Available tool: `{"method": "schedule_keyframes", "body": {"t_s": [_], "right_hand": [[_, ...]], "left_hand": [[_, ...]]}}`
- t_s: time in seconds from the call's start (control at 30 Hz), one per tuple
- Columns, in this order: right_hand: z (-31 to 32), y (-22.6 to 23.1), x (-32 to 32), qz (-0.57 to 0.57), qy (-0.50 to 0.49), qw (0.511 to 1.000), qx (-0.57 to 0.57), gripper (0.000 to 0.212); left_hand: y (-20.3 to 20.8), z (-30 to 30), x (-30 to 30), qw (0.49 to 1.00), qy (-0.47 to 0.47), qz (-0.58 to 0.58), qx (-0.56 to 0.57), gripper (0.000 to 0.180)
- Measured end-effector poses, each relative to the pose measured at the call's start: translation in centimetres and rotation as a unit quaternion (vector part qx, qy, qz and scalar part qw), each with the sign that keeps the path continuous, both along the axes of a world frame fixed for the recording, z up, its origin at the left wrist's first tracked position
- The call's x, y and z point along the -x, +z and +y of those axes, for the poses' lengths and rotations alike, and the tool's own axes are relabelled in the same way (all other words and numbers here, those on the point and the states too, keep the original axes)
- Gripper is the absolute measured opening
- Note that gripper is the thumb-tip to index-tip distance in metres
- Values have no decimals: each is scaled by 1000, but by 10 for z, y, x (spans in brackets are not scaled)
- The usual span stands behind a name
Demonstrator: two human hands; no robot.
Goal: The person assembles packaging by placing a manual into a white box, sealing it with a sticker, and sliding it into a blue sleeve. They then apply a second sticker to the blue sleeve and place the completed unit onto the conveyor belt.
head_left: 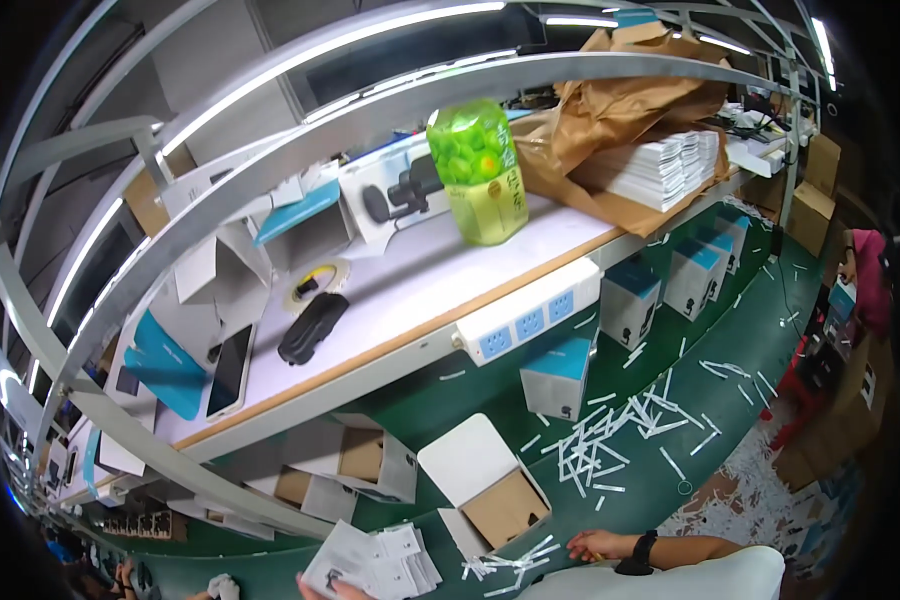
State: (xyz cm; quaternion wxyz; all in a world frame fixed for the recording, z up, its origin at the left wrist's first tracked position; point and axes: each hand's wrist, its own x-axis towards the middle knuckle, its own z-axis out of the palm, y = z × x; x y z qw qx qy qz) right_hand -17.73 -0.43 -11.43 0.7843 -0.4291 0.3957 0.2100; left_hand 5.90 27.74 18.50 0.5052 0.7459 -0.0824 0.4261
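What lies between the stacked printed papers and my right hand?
In the head view, loose white paper strips lie between the printed papers and your right hand, beside the open box.

On my feed, the bench carries a phone at left, then a gadget with tape behind it, a bottle, and paper at right. Below, I have leaflets in my left hand, an open box to their right, strips before it, left of my right hand, and a closed box behind.
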Motion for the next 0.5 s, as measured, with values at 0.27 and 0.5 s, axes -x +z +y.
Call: {"method": "schedule_keyframes", "body": {"t_s": [0.27, 0.5], "right_hand": [[-7, 7, -28, -18, 7, 997, 73, 25], [-15, -18, -12, -14, -56, 996, 69, 22]], "left_hand": [[27, -72, 18, 941, -222, 36, -252, 29], [6, -80, 4, 888, -202, 81, -405, 32]]}}
